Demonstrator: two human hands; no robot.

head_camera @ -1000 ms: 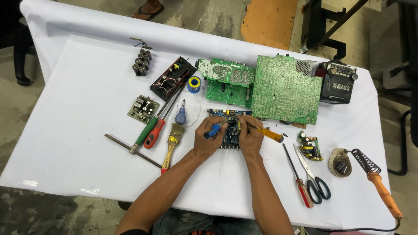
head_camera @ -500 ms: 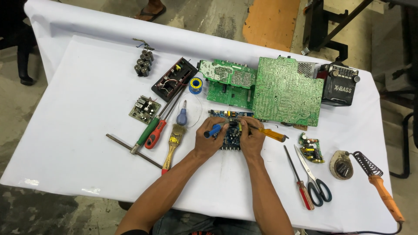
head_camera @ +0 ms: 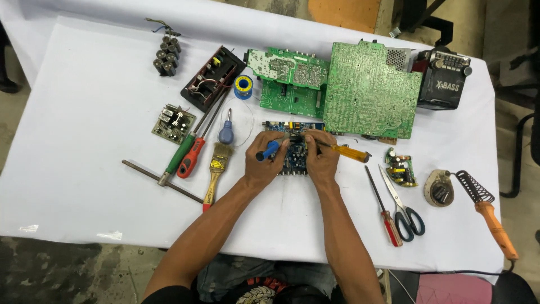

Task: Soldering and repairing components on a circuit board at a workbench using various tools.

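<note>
Head: yellow-handled screwdriver (head_camera: 343, 151) lies crosswise, tip pointing left

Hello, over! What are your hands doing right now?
Left hand gripping blue-handled tool. Right hand gripping yellow-handled screwdriver. Both over the blue circuit board. Nothing blocking it.

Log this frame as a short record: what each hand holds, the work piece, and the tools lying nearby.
left hand: grips blue-handled tool
right hand: grips amber-handled screwdriver
work piece: blue circuit board, under both hands
right of hands: red screwdriver, scissors, soldering iron
left of hands: paintbrush
surface: white-covered table
</note>
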